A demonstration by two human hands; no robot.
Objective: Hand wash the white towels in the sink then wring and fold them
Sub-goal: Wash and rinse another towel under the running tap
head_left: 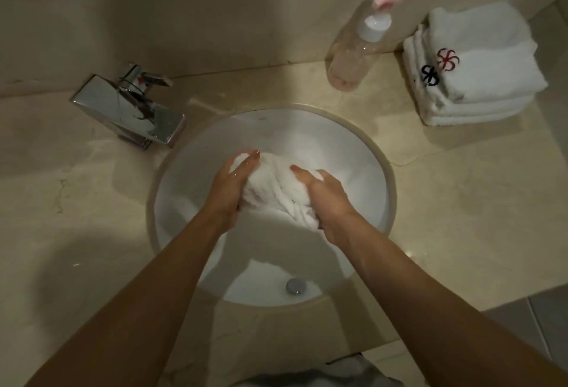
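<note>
Nearest in the round white sink (373,202), the metal drain plug (295,286) sits at its near edge; above the bowl's middle, left hand (229,190) and right hand (327,199) both clamp a bunched wet white towel (275,185), fingertips buried in cloth. Beyond the sink: chrome tap (129,107) far-left, clear pump bottle (358,48) with pink nozzle, label unreadable. Far-right, folded towels (479,70) show red and dark embroidered swirl emblems, no legible lettering.

Beige marble counter (461,202) carries faucet (129,107), soap bottle (353,48), folded towels (473,67).
</note>
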